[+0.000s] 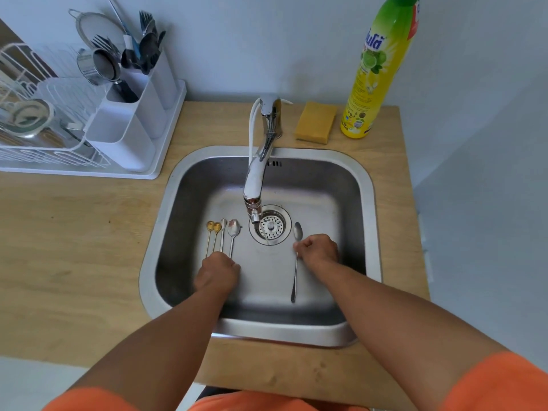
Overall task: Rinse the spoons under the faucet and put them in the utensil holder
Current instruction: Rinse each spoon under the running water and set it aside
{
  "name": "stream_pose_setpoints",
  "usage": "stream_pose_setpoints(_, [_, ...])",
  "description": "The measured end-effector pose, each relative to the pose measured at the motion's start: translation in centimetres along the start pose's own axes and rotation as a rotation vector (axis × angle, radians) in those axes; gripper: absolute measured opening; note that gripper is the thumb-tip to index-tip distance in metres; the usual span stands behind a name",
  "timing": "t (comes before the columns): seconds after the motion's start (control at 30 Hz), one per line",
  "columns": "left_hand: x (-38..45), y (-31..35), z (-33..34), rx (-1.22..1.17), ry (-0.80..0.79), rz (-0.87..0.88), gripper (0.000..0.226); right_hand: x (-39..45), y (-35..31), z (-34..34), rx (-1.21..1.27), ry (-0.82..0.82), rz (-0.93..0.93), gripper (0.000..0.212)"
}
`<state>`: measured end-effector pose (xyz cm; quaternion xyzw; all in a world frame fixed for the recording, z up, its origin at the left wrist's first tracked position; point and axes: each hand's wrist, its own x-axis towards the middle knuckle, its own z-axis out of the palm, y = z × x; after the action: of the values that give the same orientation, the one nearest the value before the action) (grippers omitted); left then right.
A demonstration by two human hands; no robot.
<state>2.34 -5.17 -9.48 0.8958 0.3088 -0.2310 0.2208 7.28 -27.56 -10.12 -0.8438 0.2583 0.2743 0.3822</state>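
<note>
Both my hands are down in the steel sink (367, 185). My left hand (218, 271) is closed over the handle ends of several spoons (222, 232), two gold and two silver, lying side by side left of the drain. My right hand (317, 250) is closed on a long silver spoon (297, 232) lying right of the drain, its handle running toward me. The faucet (258, 170) spout ends over the drain; I cannot tell if water runs. The white utensil holder (133, 120) stands on the counter at the left, with dark utensils in its far compartments.
A white wire dish rack (38, 120) with dishes sits left of the holder on a white tray. A yellow sponge (315, 121) and a tall dish soap bottle (376, 69) stand behind the sink at the right. The wooden counter (74, 247) surrounds the sink.
</note>
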Motion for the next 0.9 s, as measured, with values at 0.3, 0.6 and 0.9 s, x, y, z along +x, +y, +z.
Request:
stream_pose_setpoints(0.3, [0.9, 0.7, -0.2, -0.063, 0.093, -0.016, 0.022, -0.2, 0.9, 0.5, -0.207, 0.049, -0.026, 0.034])
stream_pose_setpoints(0.6, [1.4, 1.3, 0.1, 0.08, -0.011, -0.044, 0.02, -1.8, 0.5, 1.2, -0.203, 0.102, -0.099, 0.036])
stream_pose_setpoints(0.9, [-0.7, 4.2, 0.3, -0.293, -0.388, -0.008, 0.029, -2.3, -1.8, 3.1, 0.082, -0.199, -0.215, 0.028])
